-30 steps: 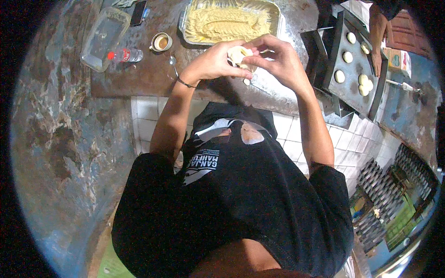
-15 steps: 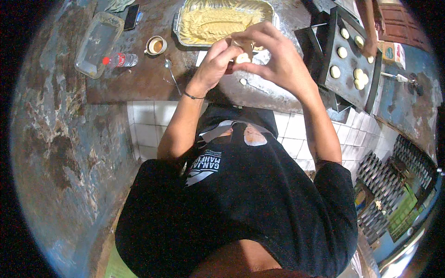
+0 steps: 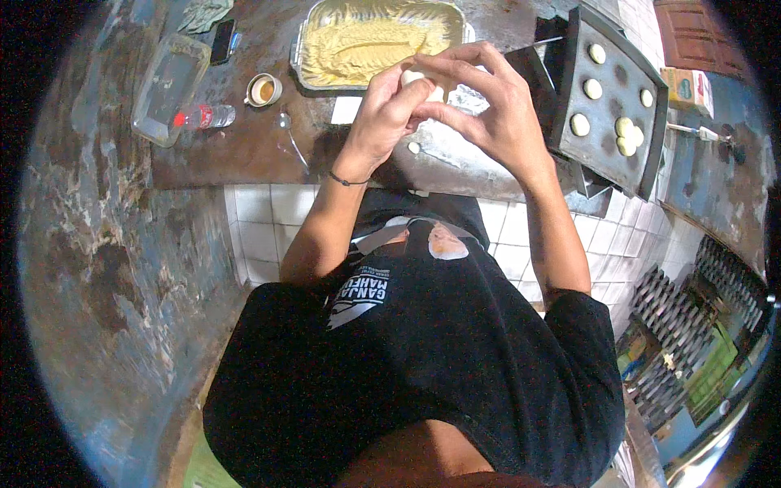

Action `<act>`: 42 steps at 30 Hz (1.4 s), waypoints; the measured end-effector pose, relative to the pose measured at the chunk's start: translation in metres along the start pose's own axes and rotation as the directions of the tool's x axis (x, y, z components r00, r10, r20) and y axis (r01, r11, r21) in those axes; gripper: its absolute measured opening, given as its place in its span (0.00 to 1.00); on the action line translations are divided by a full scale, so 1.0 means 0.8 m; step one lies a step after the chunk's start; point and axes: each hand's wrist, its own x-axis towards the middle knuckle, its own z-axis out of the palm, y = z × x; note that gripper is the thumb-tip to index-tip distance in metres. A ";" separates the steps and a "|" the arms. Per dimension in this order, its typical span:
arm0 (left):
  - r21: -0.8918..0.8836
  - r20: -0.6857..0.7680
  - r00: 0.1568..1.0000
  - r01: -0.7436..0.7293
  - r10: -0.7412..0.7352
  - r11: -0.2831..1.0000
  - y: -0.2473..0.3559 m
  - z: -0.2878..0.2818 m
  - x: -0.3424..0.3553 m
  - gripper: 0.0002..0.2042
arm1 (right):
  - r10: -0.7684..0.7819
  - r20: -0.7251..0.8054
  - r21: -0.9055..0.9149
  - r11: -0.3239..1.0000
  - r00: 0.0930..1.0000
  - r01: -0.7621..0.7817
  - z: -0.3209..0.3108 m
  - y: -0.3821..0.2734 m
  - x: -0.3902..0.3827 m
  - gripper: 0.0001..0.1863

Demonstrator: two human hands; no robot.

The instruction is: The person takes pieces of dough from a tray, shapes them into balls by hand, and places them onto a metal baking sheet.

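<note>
Dough piece (image 3: 437, 93), small, pale, is held at the near side above brown worktop (image 3: 244, 154). Left hand (image 3: 386, 114): fingers curled round it, thumb across. Right hand (image 3: 500, 98): fingers arched, thumb and tips gripping it. Far: silvery rectangular tray (image 3: 298, 58), yellow paste (image 3: 370, 45) inside. Right: dark metal baking tray (image 3: 604, 156), pale dough rounds (image 3: 592, 89).

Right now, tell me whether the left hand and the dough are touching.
Touching. The head view shows the left hand with its fingers against the dough, no gap between.
</note>
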 end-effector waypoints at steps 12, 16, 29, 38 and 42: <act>0.646 0.007 0.822 -0.438 0.569 0.625 0.011 0.150 0.072 0.13 | 0.719 0.351 0.936 -0.296 0.600 -0.192 -0.036 0.048 -0.090 0.21; 0.178 0.049 0.917 -0.398 0.395 0.900 -0.015 0.242 0.089 0.11 | 0.747 -0.115 0.993 0.065 0.655 0.100 -0.050 0.060 -0.114 0.28; 0.484 0.193 0.834 -0.539 0.516 0.690 -0.112 0.357 0.168 0.28 | 0.641 0.114 0.425 0.659 0.759 -0.621 -0.301 0.170 -0.233 0.20; 0.563 0.471 0.863 -0.454 0.183 0.690 -0.208 0.453 0.252 0.36 | 0.710 -0.157 0.498 0.657 0.686 -0.566 -0.331 0.305 -0.281 0.20; 0.616 0.484 0.856 -0.481 0.182 0.624 -0.185 0.440 0.280 0.56 | 0.668 -0.373 0.220 0.737 0.643 -0.639 -0.350 0.436 -0.282 0.20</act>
